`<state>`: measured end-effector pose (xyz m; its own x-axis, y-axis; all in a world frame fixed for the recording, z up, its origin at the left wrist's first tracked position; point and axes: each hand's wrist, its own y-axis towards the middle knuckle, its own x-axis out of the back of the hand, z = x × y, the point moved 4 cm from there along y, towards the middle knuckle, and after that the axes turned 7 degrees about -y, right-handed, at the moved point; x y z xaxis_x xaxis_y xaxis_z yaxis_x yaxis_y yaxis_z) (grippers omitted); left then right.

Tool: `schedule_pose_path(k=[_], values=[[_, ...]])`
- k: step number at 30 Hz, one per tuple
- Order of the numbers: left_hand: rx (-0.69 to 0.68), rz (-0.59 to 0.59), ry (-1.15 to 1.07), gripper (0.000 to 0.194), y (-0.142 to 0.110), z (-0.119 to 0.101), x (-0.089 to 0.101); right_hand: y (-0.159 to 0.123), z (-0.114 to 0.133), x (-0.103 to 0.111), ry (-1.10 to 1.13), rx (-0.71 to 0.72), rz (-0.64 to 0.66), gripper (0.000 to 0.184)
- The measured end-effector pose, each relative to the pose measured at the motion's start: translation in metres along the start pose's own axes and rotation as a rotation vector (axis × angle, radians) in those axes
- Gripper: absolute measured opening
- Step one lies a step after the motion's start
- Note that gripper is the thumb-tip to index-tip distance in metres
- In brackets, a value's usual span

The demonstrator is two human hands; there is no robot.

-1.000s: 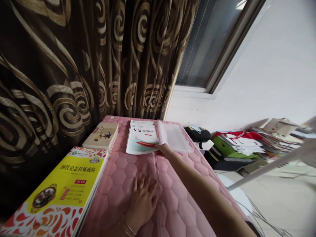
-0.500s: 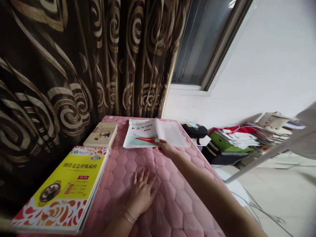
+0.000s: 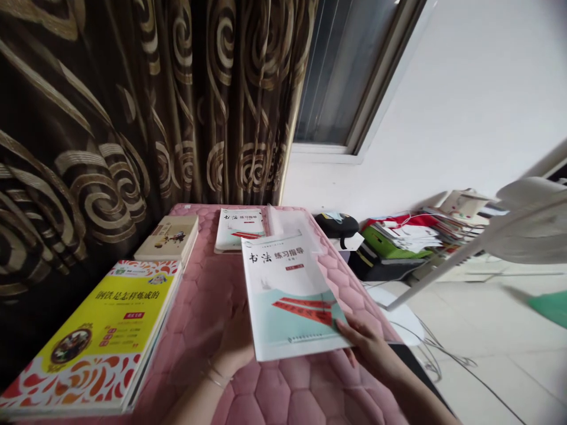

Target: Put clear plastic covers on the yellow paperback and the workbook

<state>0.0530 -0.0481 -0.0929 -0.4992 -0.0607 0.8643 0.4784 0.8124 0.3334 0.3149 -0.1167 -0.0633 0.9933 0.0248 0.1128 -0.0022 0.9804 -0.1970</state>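
My right hand (image 3: 367,345) grips the lower right corner of a calligraphy workbook (image 3: 292,301), thumb on its front cover. The white and pale-green workbook, with red strips on it, is raised and tilted above a pink quilted mattress (image 3: 305,395). My left hand (image 3: 237,339) is low beside the workbook's left edge, fingers extended and partly hidden. Thin bracelets ring its wrist. Farther back lies another calligraphy workbook (image 3: 239,227) with a similar cover, and a translucent plastic sheet (image 3: 287,221) lies beside it.
Along the left side lie a yellow book (image 3: 128,307) and a smaller beige book (image 3: 168,236). A patterned curtain (image 3: 221,106) hangs behind. To the right are a black case (image 3: 336,224), piled papers and books (image 3: 407,236), a white fan (image 3: 527,218) and cables on the floor.
My right hand has lifted the top workbook off the one at the back and brought it nearer. My left hand has shifted slightly left, and the view has turned right.
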Motion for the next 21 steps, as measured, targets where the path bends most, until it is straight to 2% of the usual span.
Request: schedule_pose_path(k=[4, 7, 11, 14, 18, 21], values=[[0.006, 0.14, 0.039, 0.05, 0.002, 0.005, -0.001, -0.025, -0.028, 0.019, -0.047, -0.09, -0.114, 0.046], [0.064, 0.163, 0.041, 0.045, 0.003, 0.01, -0.002, -0.033, -0.039, 0.027, -0.051, -0.128, -0.185, 0.049], [0.065, 0.138, 0.032, 0.043, 0.005, 0.008, -0.002, -0.035, -0.046, 0.028, -0.096, -0.174, -0.169, 0.056], [0.056, 0.163, 0.046, 0.048, 0.004, 0.004, 0.0, -0.035, -0.049, 0.028, -0.105, -0.211, -0.174, 0.06], [0.042, 0.21, 0.069, 0.057, 0.002, -0.002, 0.003, -0.032, -0.053, 0.029, -0.054, -0.292, -0.193, 0.058], [0.037, 0.231, 0.078, 0.055, 0.002, -0.004, 0.004, -0.022, -0.054, 0.039, -0.147, -0.294, -0.156, 0.054]])
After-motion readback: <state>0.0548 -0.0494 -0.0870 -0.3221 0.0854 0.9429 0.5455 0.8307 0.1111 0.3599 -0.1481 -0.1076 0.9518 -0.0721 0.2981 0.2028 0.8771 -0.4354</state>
